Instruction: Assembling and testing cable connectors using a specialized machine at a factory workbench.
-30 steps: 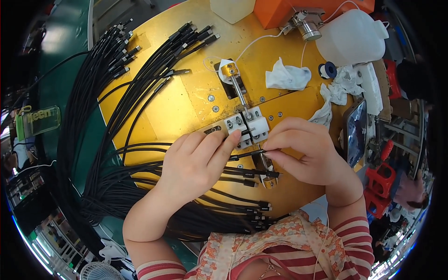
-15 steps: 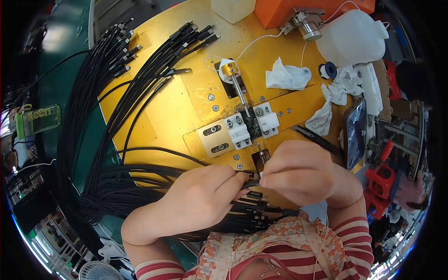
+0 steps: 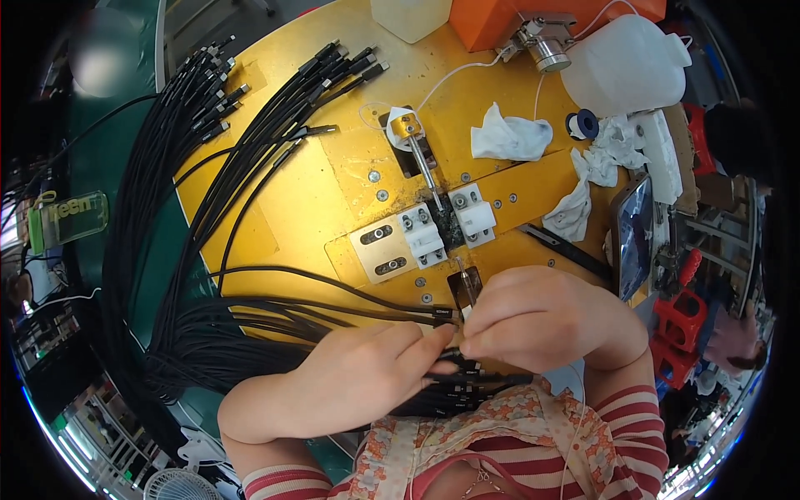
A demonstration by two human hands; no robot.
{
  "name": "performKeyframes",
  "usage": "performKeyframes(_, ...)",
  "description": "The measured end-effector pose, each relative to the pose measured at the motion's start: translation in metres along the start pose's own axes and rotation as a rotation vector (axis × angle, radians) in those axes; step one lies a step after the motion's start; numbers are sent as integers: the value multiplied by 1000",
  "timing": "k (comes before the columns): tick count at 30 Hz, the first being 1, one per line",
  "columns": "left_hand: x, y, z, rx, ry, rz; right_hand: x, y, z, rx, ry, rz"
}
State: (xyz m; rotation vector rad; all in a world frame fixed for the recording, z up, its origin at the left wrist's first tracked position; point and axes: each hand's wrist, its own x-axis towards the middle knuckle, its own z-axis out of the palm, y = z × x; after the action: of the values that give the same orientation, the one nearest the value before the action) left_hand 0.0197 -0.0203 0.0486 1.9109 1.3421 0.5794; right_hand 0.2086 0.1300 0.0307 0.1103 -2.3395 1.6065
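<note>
Below the fixture of two white plastic blocks (image 3: 423,237), we see the left hand (image 3: 367,367) with its fingers drawn into a narrow pinch, and the right hand (image 3: 533,321) curled just beside it, fingertips close. We cannot tell what either hand's fingers grip, because the hands hide it.

Thin black cables (image 3: 200,362) run in from the fixture's lower left, some ends crowding below it, partly covered by the left hand; one black connector end (image 3: 442,312) shows between that hand and the fixture. We count two more cable bundles to its upper left, on and beside the gold metal surface (image 3: 292,200).

Right of the fixture lie one long, slim black tool (image 3: 567,251) and one dark phone-like device (image 3: 635,237). To its upper right we find one blue-rimmed spool (image 3: 582,125), one translucent white plastic bottle (image 3: 621,71) and one orange box (image 3: 492,21).
</note>
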Motion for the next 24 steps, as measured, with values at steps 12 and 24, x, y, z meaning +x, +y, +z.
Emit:
performKeyframes(12,5,-2,2,233,278,28,7,-1,-5,-130,126,103)
performKeyframes(24,17,-36,11,532,369,31,12,30,2,-413,343,238)
